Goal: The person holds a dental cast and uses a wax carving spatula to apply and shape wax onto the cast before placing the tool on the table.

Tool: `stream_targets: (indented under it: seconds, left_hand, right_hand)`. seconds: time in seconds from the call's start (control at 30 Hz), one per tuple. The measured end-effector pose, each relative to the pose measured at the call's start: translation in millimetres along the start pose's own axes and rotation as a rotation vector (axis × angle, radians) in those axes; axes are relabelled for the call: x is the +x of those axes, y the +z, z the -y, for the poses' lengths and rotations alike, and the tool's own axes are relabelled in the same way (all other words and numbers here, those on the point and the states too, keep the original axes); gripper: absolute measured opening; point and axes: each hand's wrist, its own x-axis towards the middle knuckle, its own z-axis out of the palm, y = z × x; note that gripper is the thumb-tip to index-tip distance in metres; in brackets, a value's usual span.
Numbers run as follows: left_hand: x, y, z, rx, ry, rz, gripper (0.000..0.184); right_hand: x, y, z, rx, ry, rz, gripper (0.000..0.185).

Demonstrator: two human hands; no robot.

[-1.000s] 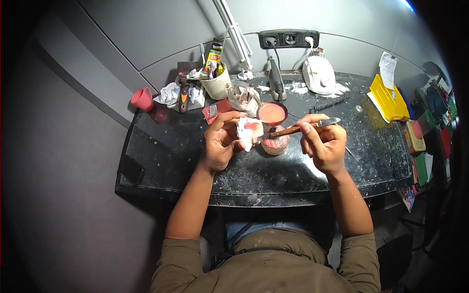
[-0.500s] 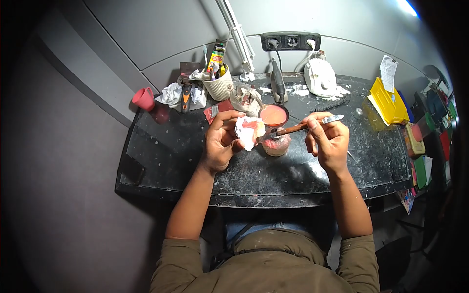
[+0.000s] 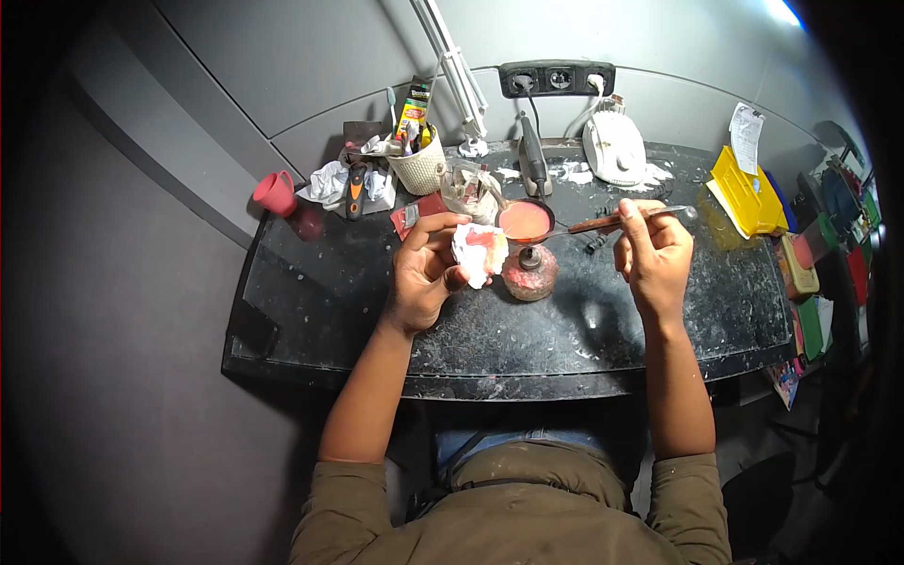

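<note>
My left hand (image 3: 422, 278) is closed around a white plaster dental cast (image 3: 467, 256) with pink wax on its upper face. Between the fingers of my right hand (image 3: 656, 254) is a wax knife (image 3: 595, 224) with a brown handle. The knife's thin metal end points left, by the near rim of a round dark pan (image 3: 554, 226) that holds pink wax (image 3: 524, 220). Just in front of the pan stands a glass spirit burner (image 3: 529, 278) with a dark top and pink stuff in it; whether it is lit I cannot tell.
Behind the cast stand a glass jar (image 3: 467, 193) and a woven basket (image 3: 414, 171) of tools. At left are a pink cup (image 3: 275, 194) and an orange-black handle (image 3: 355, 191). A handpiece (image 3: 533, 160), a white device (image 3: 614, 149) and a yellow tray (image 3: 753, 202) sit farther back.
My right hand has moved right and slightly up, taking the wax knife from beside the cast and burner to the pan's rim. My left hand holds the cast in nearly the same place.
</note>
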Motion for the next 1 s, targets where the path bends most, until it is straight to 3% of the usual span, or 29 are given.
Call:
stream_targets:
  seconds: [0.6, 0.83, 1.0]
  left_hand:
    - [0, -3, -2, -0.065, -0.046, -0.002, 0.064]
    - [0, -2, 0, -0.075, -0.060, 0.017, 0.062]
    - [0, -1, -1, -0.080, -0.049, 0.015, 0.061]
  right_hand:
    - [1, -2, -2, 0.040, 0.077, 0.056, 0.016]
    - [-8, 6, -1, 0.115, -0.099, 0.262, 0.013]
    - [-11, 10, 0, 0.049, -0.124, 0.273, 0.013]
